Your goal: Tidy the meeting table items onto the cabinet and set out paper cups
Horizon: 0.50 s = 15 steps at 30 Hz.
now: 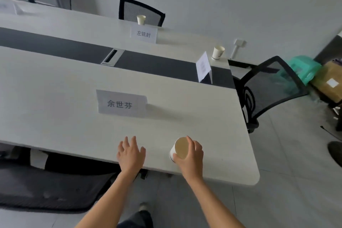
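From the head camera, looking down over the near edge of a long pale surface [55, 98] with a dark strip running along its middle, the right hand [190, 155] is wrapped around a paper cup [178, 149], fingers curled over the far side of its rim and thumb on the near side, the cup's open mouth tilted toward the camera; whether its base touches the surface cannot be told. The left hand [130, 153] lies flat just beside it, near the surface edge, fingers spread apart and holding nothing. Beyond the hands stands a folded name card [122, 103] with printed characters. Across the dark strip a second name card [144, 34] stands near the far edge, with another paper cup [141, 19] upright just behind it. At the right end a third card [203, 67] stands seen edge-on, and a further cup [218, 53] stands upright near that corner. Black mesh chairs stand around the surface, one [272, 87] at the right end and one [142, 12] on the far side. A green plastic stool [305, 68] and a cardboard box [329, 81] sit on the floor by the wall.
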### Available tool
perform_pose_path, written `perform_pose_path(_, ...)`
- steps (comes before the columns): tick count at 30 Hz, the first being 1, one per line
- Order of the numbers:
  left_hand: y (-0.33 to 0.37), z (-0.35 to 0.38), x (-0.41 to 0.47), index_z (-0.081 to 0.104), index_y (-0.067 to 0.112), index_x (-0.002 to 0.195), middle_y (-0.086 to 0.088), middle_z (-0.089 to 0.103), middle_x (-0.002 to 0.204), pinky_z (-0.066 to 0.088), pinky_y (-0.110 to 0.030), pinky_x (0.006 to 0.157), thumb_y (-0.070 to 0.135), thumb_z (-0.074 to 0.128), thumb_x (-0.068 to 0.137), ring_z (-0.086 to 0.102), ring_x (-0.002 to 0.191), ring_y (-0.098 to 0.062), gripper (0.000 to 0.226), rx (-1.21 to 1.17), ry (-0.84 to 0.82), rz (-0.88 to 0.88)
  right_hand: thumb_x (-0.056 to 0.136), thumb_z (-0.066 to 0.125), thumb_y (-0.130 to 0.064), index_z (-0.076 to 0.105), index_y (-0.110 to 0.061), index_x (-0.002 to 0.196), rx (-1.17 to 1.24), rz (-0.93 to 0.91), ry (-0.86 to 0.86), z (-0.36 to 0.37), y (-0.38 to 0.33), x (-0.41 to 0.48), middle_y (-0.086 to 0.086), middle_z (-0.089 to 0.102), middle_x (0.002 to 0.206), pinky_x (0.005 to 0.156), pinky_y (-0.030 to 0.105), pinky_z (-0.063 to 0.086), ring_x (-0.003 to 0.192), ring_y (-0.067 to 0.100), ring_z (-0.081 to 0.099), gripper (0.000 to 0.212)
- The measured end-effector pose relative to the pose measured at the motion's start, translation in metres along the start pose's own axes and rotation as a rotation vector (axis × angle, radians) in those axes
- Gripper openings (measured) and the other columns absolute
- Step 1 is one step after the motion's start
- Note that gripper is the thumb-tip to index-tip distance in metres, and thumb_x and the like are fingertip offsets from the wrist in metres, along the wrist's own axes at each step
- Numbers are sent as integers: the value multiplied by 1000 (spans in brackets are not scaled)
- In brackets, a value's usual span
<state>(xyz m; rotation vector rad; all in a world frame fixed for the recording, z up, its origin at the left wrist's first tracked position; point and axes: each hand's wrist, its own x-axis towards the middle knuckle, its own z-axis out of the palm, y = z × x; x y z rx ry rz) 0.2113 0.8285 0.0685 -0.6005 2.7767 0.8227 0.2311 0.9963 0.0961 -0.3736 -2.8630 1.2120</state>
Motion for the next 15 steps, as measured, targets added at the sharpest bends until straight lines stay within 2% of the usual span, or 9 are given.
perform_pose_path(7,-15,-7,53,16,19,143,-11,7,156,16,-42,113,33,36,93,5,143,-31,56,52,-1,-105,75,67,-24,36,-19,134,-67,-13,-43,43,-33,64,11,34,137,91,33,41,120,30,36,66)
perform_pose_path(11,-26,-2,62,14,21,144,-11,1,156,11,-40,115,36,34,92,1,143,-30,57,65,-42,-171,76,67,-26,34,-22,136,-145,-66,-122,62,-46,78,14,28,142,95,33,39,125,31,32,69)
perform_pose_path(13,-31,2,65,13,22,144,-10,-2,156,8,-39,115,38,33,92,-1,143,-29,58,67,-23,-154,74,68,-35,30,-23,138,-195,-107,-175,62,-50,80,16,21,146,101,34,34,131,31,26,76)
perform_pose_path(15,-34,4,68,14,24,144,-10,-2,156,7,-39,115,40,33,92,-2,144,-29,58,98,-3,-168,65,62,-59,31,-20,138,-168,-157,-150,49,-64,82,18,16,149,106,38,28,136,33,18,88)
